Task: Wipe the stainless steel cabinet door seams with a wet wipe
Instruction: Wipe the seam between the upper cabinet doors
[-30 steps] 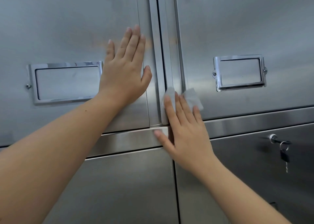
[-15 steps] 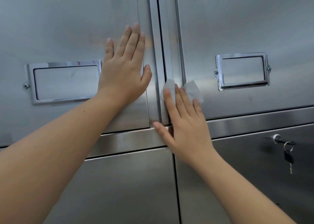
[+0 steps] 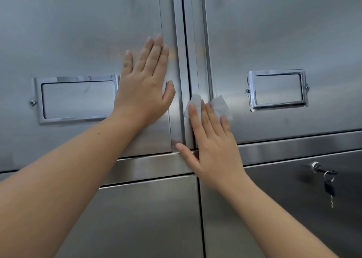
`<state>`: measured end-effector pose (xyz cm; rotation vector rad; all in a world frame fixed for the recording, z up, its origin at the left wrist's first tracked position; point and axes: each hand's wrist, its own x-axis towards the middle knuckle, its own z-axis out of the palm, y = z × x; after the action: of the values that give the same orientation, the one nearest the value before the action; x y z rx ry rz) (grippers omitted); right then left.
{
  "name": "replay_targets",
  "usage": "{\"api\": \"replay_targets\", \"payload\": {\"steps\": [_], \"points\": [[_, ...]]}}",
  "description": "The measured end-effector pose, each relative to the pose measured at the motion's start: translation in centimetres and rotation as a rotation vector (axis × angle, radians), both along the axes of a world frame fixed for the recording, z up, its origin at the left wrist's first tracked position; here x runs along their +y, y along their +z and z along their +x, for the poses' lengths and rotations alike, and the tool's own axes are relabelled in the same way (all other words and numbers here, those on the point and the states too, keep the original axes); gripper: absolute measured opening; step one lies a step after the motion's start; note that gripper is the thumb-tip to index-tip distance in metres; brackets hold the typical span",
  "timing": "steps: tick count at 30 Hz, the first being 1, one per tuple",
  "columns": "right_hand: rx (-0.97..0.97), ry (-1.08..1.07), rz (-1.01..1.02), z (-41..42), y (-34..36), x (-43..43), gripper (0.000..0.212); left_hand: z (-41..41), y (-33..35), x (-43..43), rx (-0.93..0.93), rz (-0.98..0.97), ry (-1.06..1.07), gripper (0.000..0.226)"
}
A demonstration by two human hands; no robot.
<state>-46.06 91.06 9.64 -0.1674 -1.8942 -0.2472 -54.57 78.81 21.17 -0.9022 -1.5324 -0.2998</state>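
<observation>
A vertical seam (image 3: pixel 185 42) runs between the two upper stainless steel cabinet doors. My right hand (image 3: pixel 211 146) lies flat with straight fingers over the seam's lower part and presses a white wet wipe (image 3: pixel 219 105) against the metal; the wipe sticks out above my fingertips. My left hand (image 3: pixel 146 85) rests flat, fingers straight, on the left door (image 3: pixel 78 32) just beside the seam.
Each upper door carries a chrome label frame, the left frame (image 3: pixel 76 99) and the right frame (image 3: pixel 277 90). A horizontal rail (image 3: pixel 293 146) divides upper from lower doors. A key with a ring hangs in the lock (image 3: pixel 321 171) of the lower right door.
My right hand and the wipe have slid slightly upward along the seam. My left hand has stayed in place on the left door.
</observation>
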Motion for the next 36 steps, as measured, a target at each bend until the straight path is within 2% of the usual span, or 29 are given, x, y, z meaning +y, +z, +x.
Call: {"api": "replay_targets", "payload": {"steps": [7, 12, 16, 29, 36], "points": [[0.044, -0.014, 0.069, 0.6, -4.6, -0.1, 0.076, 0.0, 0.0, 0.0, 0.005, 0.008, -0.027, 0.065], [0.06, 0.009, 0.073, 0.5, -4.6, 0.0, 0.074, 0.1, 0.3, -0.3, 0.055, 0.038, -0.069, 0.057], [0.102, 0.021, 0.101, 0.1, -4.8, 0.3, 0.073, -0.2, 1.0, -1.3, 0.144, -0.04, -0.027, 0.054], [0.179, 0.008, 0.148, -0.3, -3.7, 0.4, 0.067, -1.0, 0.6, -1.7, 0.082, -0.064, 0.018, 0.063], [0.149, 0.006, 0.128, 0.0, -1.6, 0.1, 0.068, -1.0, 0.6, -1.7, 0.074, -0.069, 0.019, 0.063]]}}
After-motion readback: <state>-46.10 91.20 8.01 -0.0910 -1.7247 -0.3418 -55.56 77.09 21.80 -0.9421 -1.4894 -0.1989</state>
